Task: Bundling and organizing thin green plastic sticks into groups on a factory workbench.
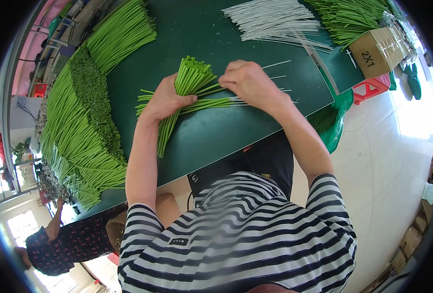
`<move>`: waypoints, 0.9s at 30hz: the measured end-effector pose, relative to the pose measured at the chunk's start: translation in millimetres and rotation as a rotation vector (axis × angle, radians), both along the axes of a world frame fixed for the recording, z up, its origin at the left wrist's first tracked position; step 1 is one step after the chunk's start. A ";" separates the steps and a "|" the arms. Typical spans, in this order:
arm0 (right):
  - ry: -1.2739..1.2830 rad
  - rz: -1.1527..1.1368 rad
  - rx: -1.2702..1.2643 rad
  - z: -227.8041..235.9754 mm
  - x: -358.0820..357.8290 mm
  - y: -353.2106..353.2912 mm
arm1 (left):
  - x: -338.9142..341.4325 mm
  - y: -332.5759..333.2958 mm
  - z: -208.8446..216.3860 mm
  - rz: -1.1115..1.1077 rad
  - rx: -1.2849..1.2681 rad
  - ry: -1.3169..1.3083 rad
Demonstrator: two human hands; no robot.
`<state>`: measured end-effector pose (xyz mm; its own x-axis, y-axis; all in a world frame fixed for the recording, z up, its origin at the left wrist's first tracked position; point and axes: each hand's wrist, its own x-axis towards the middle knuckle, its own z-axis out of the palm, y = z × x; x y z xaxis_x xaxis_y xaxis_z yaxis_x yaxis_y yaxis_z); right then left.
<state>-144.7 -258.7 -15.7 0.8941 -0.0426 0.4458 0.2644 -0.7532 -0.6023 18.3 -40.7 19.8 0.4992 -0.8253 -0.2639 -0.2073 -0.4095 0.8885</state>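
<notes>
My left hand is wrapped round a thick bundle of green plastic stems, tilted with its cut ends fanned at the top. My right hand is closed, its fingertips pinched at the right end of a thin green stem that runs out from beside the bundle. Exactly what lies between those fingertips is partly hidden. Under both hands, more green stems lie crosswise on the table, with thin white rods reaching out to the right past my right hand.
A dark green table carries a long heap of green stems on the left, a pile of white rods at the back, and a cardboard box at right. A red stool and green bag stand beyond its edge. Another person is lower left.
</notes>
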 end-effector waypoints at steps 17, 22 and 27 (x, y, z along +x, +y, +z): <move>0.007 -0.565 -0.346 -5.0 6.4 -80.5 | 3.6 5.0 -4.5 0.027 -0.009 0.011; 0.011 -0.556 -0.439 -25.2 22.7 -124.7 | -0.8 3.7 -1.7 0.061 -0.026 0.014; -0.057 -0.446 -0.550 -33.7 30.9 -130.4 | 1.9 5.4 -4.0 0.046 -0.022 0.018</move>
